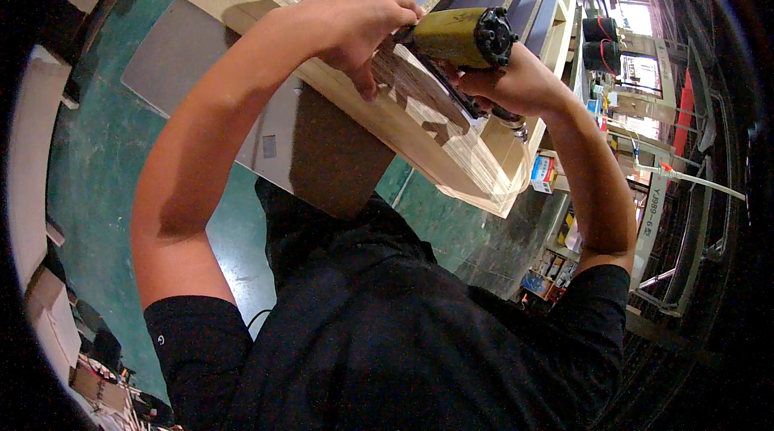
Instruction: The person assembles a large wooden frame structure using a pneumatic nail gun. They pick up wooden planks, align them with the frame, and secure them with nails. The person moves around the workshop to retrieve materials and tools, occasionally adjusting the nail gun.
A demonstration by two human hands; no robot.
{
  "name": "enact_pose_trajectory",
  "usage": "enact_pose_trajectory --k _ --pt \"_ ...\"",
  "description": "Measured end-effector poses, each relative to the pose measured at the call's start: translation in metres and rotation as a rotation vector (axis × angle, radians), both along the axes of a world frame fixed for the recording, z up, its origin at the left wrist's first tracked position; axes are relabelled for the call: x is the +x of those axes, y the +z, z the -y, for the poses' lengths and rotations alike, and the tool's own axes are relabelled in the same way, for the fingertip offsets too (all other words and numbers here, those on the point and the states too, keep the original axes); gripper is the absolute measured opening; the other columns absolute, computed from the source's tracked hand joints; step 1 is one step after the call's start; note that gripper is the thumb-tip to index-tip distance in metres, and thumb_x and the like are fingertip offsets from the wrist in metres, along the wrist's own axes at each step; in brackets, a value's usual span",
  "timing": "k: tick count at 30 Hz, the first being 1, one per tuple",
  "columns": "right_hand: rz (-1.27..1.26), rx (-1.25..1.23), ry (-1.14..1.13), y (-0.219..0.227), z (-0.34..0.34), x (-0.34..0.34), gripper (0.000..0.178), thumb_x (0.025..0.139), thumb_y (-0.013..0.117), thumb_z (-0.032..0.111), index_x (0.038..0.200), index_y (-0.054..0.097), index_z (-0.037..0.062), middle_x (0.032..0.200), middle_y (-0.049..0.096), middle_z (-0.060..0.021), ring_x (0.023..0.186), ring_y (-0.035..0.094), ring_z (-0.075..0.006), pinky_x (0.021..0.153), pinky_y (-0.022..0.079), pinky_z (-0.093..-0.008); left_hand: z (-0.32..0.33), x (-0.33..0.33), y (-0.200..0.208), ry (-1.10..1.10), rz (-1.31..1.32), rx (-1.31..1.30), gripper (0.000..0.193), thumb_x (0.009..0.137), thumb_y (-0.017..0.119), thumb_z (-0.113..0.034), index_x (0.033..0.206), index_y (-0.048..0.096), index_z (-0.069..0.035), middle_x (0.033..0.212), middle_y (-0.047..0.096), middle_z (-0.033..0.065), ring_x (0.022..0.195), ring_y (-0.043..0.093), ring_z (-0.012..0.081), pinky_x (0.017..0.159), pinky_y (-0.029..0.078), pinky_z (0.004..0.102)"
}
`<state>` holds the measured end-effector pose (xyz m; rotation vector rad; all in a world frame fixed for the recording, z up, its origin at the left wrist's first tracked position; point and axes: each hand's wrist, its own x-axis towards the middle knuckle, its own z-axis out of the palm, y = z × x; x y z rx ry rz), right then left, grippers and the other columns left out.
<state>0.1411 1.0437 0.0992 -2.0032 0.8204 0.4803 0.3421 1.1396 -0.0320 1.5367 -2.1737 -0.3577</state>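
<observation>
Light is uneven: the upper right of the frame is blown out by bright windows [637, 20], while the lower half sinks into a dark shirt [387, 326] with little detail. The left hand [355, 24] and forearm cast a hard shadow onto the pale wooden board [451, 157] and the brown panel [339, 157] beneath. Black vignette rings the corners, and straight edges bow strongly toward the rim. The centre is fairly sharp; the shelves [556, 262] at right smear softly
</observation>
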Motion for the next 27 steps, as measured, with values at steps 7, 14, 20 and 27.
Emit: enact_pose_trajectory --k 7,14,20,27 --pt "0.031 -0.03 0.027 -0.002 0.003 -0.004 0.021 0.085 0.068 0.008 0.106 0.064 0.0041 0.08 0.063 0.0011 0.059 0.055 -0.0078 0.052 0.045 -0.025 -0.002 0.002 0.011 0.008 0.046 0.02 0.095 0.047 0.096 -0.038 0.131 0.06 -0.011 0.141 0.053 -0.0029 0.124 0.053 0.0248 0.1 0.05 0.0385" --pt "0.076 0.012 0.05 -0.004 0.001 -0.017 0.036 0.081 0.066 0.004 0.117 0.061 0.0055 0.097 0.064 -0.0026 0.078 0.058 -0.0109 0.065 0.048 -0.0276 0.002 0.0 0.008 -0.017 0.046 0.017 0.095 0.048 0.094 -0.042 0.131 0.06 -0.012 0.144 0.052 -0.0028 0.124 0.053 0.0259 0.1 0.05 0.0391" --pt "0.109 0.02 0.116 -0.001 -0.008 -0.044 0.031 0.078 0.067 0.006 0.108 0.061 0.0018 0.091 0.062 -0.0039 0.074 0.059 -0.011 0.06 0.051 -0.0268 0.001 0.002 0.0 -0.02 -0.037 -0.036 0.105 0.041 0.093 -0.034 0.136 0.056 -0.01 0.149 0.049 0.0015 0.126 0.052 0.0312 0.103 0.047 0.0424" --pt "-0.046 0.013 0.077 0.013 -0.014 -0.035 0.031 0.08 0.066 0.008 0.109 0.06 0.0009 0.088 0.063 -0.0053 0.081 0.056 -0.0155 0.076 0.05 -0.0308 -0.002 0.008 0.01 -0.091 -0.02 -0.085 0.101 0.047 0.09 -0.037 0.137 0.054 -0.009 0.146 0.051 0.0087 0.129 0.05 0.0349 0.107 0.043 0.0441"
